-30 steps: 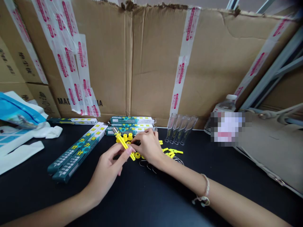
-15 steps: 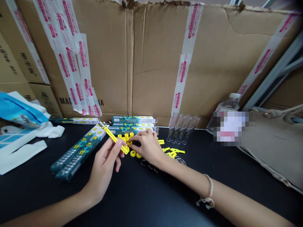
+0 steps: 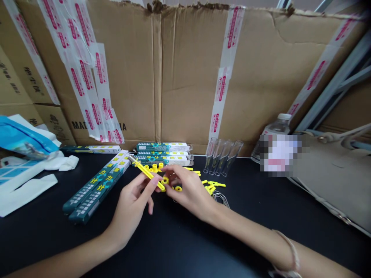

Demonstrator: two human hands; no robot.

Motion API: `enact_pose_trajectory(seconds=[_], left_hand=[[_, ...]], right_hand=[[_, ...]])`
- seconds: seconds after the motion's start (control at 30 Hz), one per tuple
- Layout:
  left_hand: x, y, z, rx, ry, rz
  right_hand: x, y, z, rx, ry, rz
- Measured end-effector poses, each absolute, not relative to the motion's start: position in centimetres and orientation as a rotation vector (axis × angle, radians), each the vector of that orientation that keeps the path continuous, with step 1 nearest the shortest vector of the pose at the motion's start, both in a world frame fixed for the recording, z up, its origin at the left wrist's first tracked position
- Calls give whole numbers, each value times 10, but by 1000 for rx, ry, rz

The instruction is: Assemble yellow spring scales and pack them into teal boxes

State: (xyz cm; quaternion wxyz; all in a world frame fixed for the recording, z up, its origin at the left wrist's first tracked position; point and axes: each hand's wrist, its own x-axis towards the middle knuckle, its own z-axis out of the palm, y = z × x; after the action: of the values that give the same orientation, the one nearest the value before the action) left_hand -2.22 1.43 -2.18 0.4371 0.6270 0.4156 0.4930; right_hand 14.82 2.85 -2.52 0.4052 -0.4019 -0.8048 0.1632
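Observation:
A yellow rod with a metal end (image 3: pixel 144 170) is pinched between the thumb and fingers of my left hand (image 3: pixel 135 200), its metal end pointing up and left. Close beside its lower end, my right hand (image 3: pixel 189 191) holds a small yellow ring (image 3: pixel 165 180) between thumb and forefinger. Several yellow caps (image 3: pixel 155 168) stand behind the hands. Another yellow ring (image 3: pixel 178 189) lies under my right hand. To the right are yellow hook-ended pieces (image 3: pixel 216 184) and thin metal wire loops (image 3: pixel 221 199).
Two long green boxes (image 3: pixel 95 185) lie at the left, and more boxes (image 3: pixel 162 146) are stacked behind. Clear tubes (image 3: pixel 222 158) stand near the cardboard wall (image 3: pixel 185 77). A bottle (image 3: pixel 278 125) and a beige bag (image 3: pixel 339 177) are at the right, blue-white packaging (image 3: pixel 26 143) at far left.
My right hand has come away from the yellow caps with a ring and moved slightly right and down. The rod in my left hand has shifted a little right.

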Motion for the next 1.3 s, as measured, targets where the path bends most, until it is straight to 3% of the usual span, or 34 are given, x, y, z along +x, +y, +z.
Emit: enact_pose_trajectory(seconds=[0.3, 0.97, 1.3], left_hand=[[-21, 9, -24, 1600, 971, 1087], [-21, 6, -27, 1644, 956, 1044], [-21, 5, -26, 1752, 978, 966]], right_hand=[[156, -22, -34, -1002, -1422, 1156], [152, -30, -46, -1041, -1330, 1069], [150, -31, -38, -871, -1111, 1335]])
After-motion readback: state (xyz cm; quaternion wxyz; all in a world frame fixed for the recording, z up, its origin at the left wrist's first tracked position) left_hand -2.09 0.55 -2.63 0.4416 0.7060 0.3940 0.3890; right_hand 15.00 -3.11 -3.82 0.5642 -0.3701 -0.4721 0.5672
